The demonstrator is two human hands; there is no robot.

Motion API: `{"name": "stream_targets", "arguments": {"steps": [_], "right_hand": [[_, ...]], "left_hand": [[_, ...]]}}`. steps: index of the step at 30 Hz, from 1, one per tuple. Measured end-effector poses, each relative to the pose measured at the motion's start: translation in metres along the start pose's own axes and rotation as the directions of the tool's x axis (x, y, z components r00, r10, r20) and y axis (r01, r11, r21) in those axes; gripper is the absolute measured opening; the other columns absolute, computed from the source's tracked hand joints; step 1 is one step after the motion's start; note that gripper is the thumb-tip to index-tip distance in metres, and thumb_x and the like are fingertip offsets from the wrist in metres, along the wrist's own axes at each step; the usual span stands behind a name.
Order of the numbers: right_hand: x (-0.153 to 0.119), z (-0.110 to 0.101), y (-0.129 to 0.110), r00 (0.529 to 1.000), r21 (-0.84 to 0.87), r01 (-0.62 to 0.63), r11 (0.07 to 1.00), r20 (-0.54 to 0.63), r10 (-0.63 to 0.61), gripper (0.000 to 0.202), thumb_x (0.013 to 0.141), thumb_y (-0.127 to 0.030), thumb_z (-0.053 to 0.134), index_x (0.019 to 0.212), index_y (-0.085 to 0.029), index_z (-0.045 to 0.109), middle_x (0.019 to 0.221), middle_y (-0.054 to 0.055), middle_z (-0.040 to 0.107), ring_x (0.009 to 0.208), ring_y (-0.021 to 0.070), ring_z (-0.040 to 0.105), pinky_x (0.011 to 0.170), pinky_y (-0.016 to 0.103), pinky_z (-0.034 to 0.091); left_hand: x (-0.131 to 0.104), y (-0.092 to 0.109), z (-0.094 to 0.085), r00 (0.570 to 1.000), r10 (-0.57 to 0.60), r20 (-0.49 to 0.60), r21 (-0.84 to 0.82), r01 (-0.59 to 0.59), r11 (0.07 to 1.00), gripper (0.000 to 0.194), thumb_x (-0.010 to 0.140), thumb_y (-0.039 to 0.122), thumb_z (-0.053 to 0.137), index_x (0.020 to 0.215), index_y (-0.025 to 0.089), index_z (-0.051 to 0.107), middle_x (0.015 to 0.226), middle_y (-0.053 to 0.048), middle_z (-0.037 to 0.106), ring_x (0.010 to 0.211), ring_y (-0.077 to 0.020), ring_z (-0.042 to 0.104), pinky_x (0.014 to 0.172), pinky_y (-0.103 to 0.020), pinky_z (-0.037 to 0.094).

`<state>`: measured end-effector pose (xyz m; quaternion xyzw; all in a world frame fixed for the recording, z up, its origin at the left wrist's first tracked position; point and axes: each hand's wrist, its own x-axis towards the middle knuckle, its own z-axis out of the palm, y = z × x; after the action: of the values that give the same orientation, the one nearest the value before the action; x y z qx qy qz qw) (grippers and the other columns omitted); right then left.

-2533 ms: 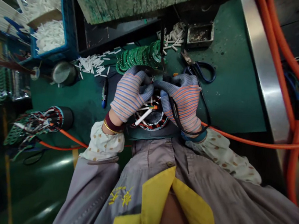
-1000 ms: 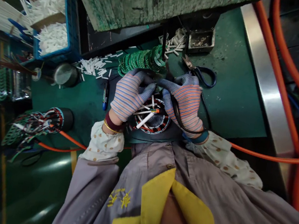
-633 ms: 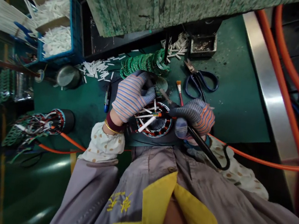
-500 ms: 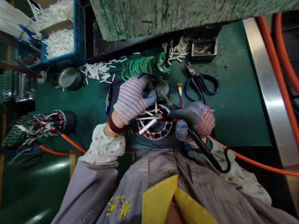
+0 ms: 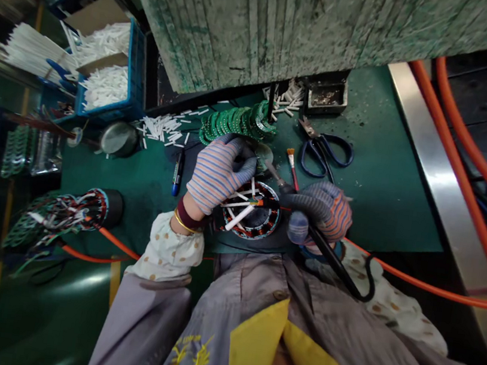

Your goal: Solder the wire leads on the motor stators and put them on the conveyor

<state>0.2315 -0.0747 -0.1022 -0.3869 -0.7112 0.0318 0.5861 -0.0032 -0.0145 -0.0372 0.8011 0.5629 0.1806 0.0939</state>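
Observation:
My right hand (image 5: pixel 323 212), in a striped glove with grey fingers, is wrapped round the black handle of a soldering iron (image 5: pixel 278 177). Its metal tip points up and left, close to my left fingertips. My left hand (image 5: pixel 222 170), gloved alike, is closed above a round motor stator (image 5: pixel 259 227); what its fingers pinch is hidden. White sleeves (image 5: pixel 239 218) and wires stick out of the stator's middle. Just beyond my left hand lies a row of green ring-shaped circuit boards (image 5: pixel 233 124). One board near my left fingertips is partly covered.
Scissors (image 5: pixel 321 148), a brush (image 5: pixel 292 165) and a small metal tray (image 5: pixel 326 97) lie to the right. Left are a marker (image 5: pixel 177 173), loose white sleeves (image 5: pixel 163 128), a metal tin (image 5: pixel 119 141), a blue bin (image 5: pixel 136 89) and another wired stator (image 5: pixel 110 209). A grey-green panel (image 5: pixel 313 35) overhangs the back.
The whole view has shifted, so things sit slightly lower in the picture. Both hands keep nearly the same pose, the soldering iron still in my right hand.

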Motion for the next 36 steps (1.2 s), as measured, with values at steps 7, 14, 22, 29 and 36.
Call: {"name": "stream_targets", "arguments": {"steps": [7,14,22,29,36], "right_hand": [[-0.003,-0.005,0.001,0.997,-0.101,0.000,0.995,0.071,0.007,0.055,0.124,-0.053,0.042,0.091,-0.034,0.082,0.067,0.002,0.066,0.066,0.0247,0.065,0.064,0.041,0.048],[-0.003,-0.005,0.000,0.998,-0.001,0.007,1.000,0.056,-0.007,0.023,0.114,-0.038,0.061,0.103,-0.035,0.082,0.070,0.000,0.067,0.070,0.0247,0.065,0.065,0.041,0.045],[0.000,-0.004,0.001,0.999,0.042,0.013,0.999,0.051,-0.015,0.020,0.107,-0.034,0.066,0.100,-0.035,0.084,0.069,-0.001,0.069,0.067,0.0243,0.065,0.063,0.040,0.045],[-0.008,-0.001,0.004,0.994,-0.158,0.033,0.987,0.105,-0.017,0.064,0.122,-0.056,0.040,0.083,-0.033,0.085,0.065,0.005,0.067,0.066,0.0248,0.064,0.063,0.041,0.048],[0.003,-0.001,-0.001,0.996,-0.137,0.082,0.987,0.039,-0.077,0.060,0.127,-0.050,0.041,0.088,-0.031,0.083,0.071,0.001,0.067,0.070,0.0209,0.062,0.066,0.037,0.047]], "left_hand": [[0.000,0.000,-0.007,0.999,-0.027,0.022,-0.057,0.028,0.998,0.005,0.107,0.029,0.082,0.107,0.025,0.085,0.112,-0.006,0.087,0.105,-0.0284,0.083,0.104,-0.038,0.071],[-0.003,-0.005,-0.018,0.997,0.003,0.077,-0.102,0.005,0.995,0.009,0.111,0.034,0.090,0.111,0.026,0.088,0.109,-0.004,0.087,0.103,-0.0272,0.084,0.100,-0.037,0.070],[-0.012,0.007,-0.007,0.998,-0.065,0.016,-0.189,0.067,0.980,0.004,0.110,0.025,0.085,0.107,0.027,0.087,0.112,-0.004,0.086,0.103,-0.0266,0.083,0.103,-0.039,0.072],[0.005,0.009,-0.010,0.995,-0.030,0.097,0.115,0.019,0.993,0.009,0.097,0.023,0.085,0.105,0.022,0.083,0.106,-0.009,0.082,0.099,-0.0322,0.080,0.095,-0.042,0.069],[0.018,0.029,-0.024,0.961,-0.087,0.264,0.330,-0.006,0.944,0.016,0.101,0.017,0.079,0.115,0.013,0.084,0.109,-0.015,0.082,0.112,-0.0371,0.083,0.105,-0.044,0.067]]}}
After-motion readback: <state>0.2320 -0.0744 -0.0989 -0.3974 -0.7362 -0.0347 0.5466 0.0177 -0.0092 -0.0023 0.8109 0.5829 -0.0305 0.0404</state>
